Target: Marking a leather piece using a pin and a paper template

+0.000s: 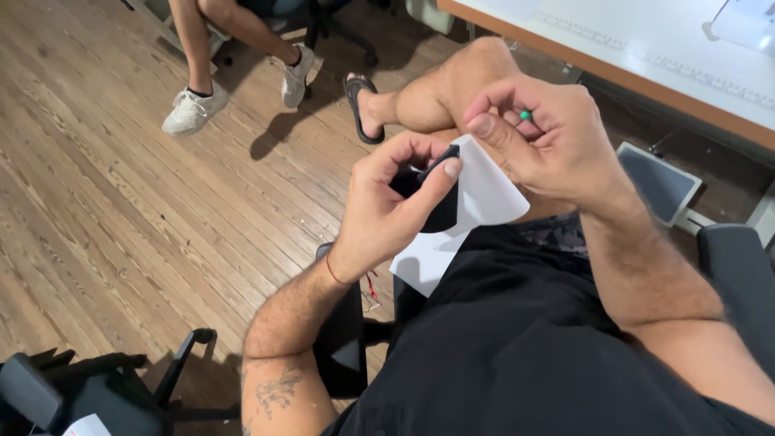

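My left hand [395,198] pinches a small piece of black fabric [442,211] against a white paper-like piece [484,194], thumb on top. My right hand [541,137] is just above and to the right, fingers closed on a pin with a small green head [525,115], thumb resting near the white piece's top edge. A second part of the white piece [420,266] hangs below my left hand over my lap. Both hands are held above my crossed leg.
A white sewing table with an orange edge [613,77] runs along the upper right, with a grey pedal [658,182] below it. Another person's legs in white sneakers [194,109] are at the upper left on the wooden floor. Black chair parts [97,387] sit at the lower left.
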